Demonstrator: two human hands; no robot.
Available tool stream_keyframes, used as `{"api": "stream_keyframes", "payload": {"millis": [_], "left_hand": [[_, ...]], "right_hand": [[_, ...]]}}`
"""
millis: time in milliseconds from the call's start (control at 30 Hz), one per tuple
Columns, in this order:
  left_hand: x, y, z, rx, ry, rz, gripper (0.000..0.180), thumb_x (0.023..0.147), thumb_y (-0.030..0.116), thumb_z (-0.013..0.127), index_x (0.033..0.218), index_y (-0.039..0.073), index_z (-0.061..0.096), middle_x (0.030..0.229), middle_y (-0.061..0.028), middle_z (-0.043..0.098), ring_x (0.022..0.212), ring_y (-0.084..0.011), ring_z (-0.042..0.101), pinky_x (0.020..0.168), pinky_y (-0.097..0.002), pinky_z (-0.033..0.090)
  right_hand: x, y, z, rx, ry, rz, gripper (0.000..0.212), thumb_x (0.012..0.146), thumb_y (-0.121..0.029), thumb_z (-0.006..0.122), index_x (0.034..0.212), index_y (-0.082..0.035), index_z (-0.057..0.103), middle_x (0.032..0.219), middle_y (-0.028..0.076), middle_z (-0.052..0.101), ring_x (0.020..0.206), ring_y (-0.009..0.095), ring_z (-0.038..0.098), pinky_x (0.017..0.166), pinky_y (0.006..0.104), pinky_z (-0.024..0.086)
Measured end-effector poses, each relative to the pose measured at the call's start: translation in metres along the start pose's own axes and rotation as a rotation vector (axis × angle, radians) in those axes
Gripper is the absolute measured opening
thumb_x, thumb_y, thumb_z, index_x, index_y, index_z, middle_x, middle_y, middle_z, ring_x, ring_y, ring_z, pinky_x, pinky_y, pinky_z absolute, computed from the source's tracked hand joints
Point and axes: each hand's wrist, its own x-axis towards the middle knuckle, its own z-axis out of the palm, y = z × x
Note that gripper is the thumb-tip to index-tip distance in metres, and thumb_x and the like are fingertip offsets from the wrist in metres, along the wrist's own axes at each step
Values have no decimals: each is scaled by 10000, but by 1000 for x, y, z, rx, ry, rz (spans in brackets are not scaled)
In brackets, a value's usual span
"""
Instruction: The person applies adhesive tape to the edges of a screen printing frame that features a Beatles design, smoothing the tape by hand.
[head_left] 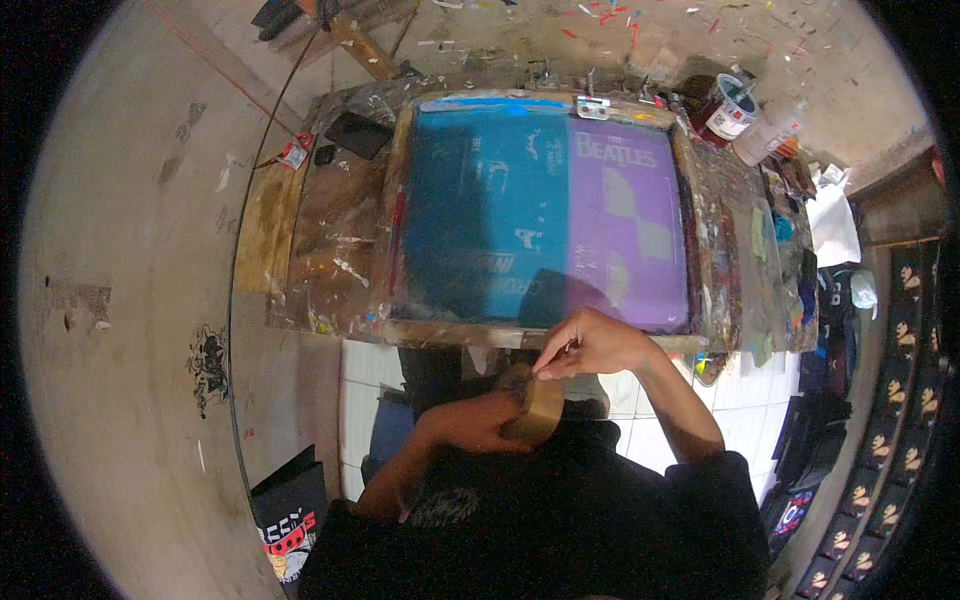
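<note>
Close to my body, my left hand (478,422) grips a roll of tan packing tape (541,408). My right hand (597,346) is just above it, thumb and forefinger pinched together at the roll's upper edge. Whether a loose tape end lies between those fingers is too small to tell. Beyond my hands, a wooden-framed printing screen (400,180) rests on the worktable. Its mesh is teal (470,200) on the left and purple (655,270) on the right, with pale stencil lettering and shapes. A shadow falls across its near edge.
A paint-stained worktable (335,230) carries a dark phone-like slab (358,135) at left. At the back right stand a tub of dark red ink (725,112) and a squeeze bottle (765,135). Dark garments (815,435) hang at right; a printed bag-like item (290,520) is lower left.
</note>
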Motion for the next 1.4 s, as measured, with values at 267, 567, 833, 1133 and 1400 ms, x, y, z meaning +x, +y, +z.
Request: {"api": "stream_keyframes", "payload": {"millis": [267,567,833,1133,1400], "left_hand": [[-1,-6,-1,92,-54,33,442,883,346,634,1130,-11,546,1080,-238,602,1020,-381,576,892,-454,443],[-4,4,-2,2,-33,-40,417,882,372,639,1058,-3,593,970,-230,638,924,-361,622,823,-438,475],[0,37,-28,43,24,-96,400,889,380,634,997,-4,597,858,-203,638,789,-309,628,728,-417,475],[-19,44,-47,-46,142,-89,356,883,349,656,957,0,646,825,-163,663,762,-278,644,682,-383,475],[-24,58,-57,-185,321,-46,292,804,250,745,971,21,677,885,-138,695,798,-270,676,694,-356,497]], "right_hand": [[-2,1,10,-68,44,-53,236,749,-216,750,889,-28,726,795,107,712,702,177,654,667,326,516],[-40,6,33,-252,16,-147,203,751,-102,681,853,-48,514,754,85,548,712,230,586,629,353,451],[-30,-10,0,-184,197,-314,147,766,-29,618,895,-46,550,848,68,602,744,198,604,679,348,483],[1,-44,-8,-181,302,-374,163,830,-82,606,988,-43,595,903,121,613,864,305,630,769,400,504],[16,-45,-28,-103,199,-541,81,835,-76,634,904,-47,667,1006,141,635,907,304,631,807,382,511]]}}
